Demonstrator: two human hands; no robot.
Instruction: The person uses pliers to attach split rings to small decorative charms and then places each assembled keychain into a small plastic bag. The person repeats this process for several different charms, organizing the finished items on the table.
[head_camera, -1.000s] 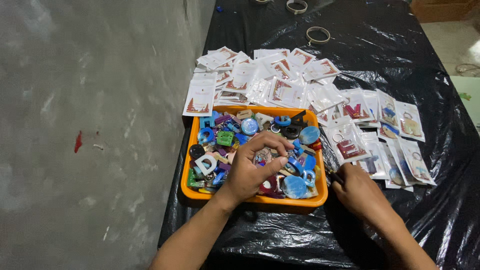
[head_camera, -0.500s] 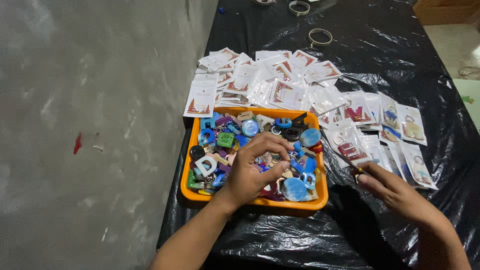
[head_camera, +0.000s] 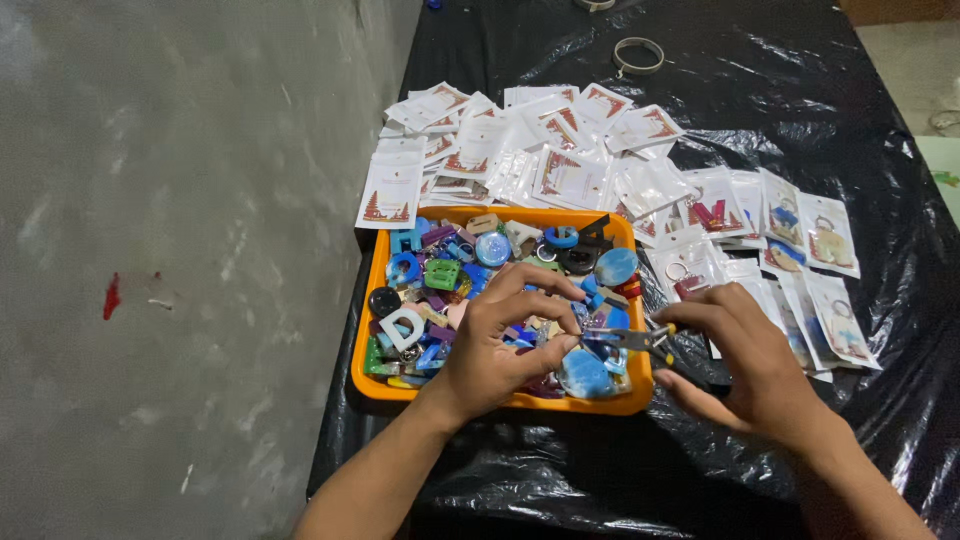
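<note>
My left hand (head_camera: 500, 345) rests in the orange tray (head_camera: 372, 375), fingers curled on small coloured pieces (head_camera: 440, 275). My right hand (head_camera: 745, 360), at the tray's right edge, grips pliers (head_camera: 640, 340).

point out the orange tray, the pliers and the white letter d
orange tray (head_camera: 372, 352), head view, bare left rim
pliers (head_camera: 640, 340), head view, metal jaws near the yellow handles
white letter d (head_camera: 403, 327), head view, its left stroke

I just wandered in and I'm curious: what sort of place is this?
Probably a small craft workbench for making and packing keychains: an orange tray of colourful charms, rows of clear packets on black plastic sheeting, and pliers in the right hand.
</note>
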